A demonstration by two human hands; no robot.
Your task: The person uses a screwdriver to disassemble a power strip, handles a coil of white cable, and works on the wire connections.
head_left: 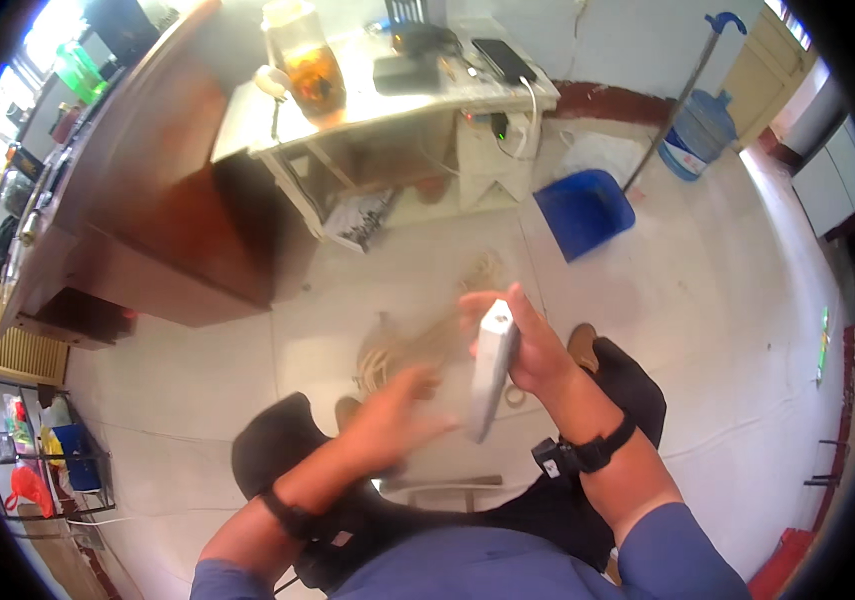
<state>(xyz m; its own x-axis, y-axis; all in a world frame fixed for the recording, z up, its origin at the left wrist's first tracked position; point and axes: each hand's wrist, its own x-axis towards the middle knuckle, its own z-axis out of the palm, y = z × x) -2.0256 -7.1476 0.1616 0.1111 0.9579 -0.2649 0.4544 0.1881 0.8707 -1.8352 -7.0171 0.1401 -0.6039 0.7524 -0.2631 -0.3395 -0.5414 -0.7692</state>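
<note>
My right hand (536, 345) grips a long silver bar (494, 350) over my lap, tilted with its upper end toward the white table. My left hand (403, 415) is blurred, left of the bar and apart from it, with fingers spread. On the floor beyond my hands lie pale, cord-like strands (378, 365), partly blurred, and a small ring (516, 397) that looks like a tape roll.
A white table (238, 130) holds a jar, phone and devices. A wooden cabinet (148, 240) stands left, beside a wire rack (18, 450). A blue dustpan (583, 215) with a long handle and a water jug (698, 140) are at right. My knees frame the lower middle.
</note>
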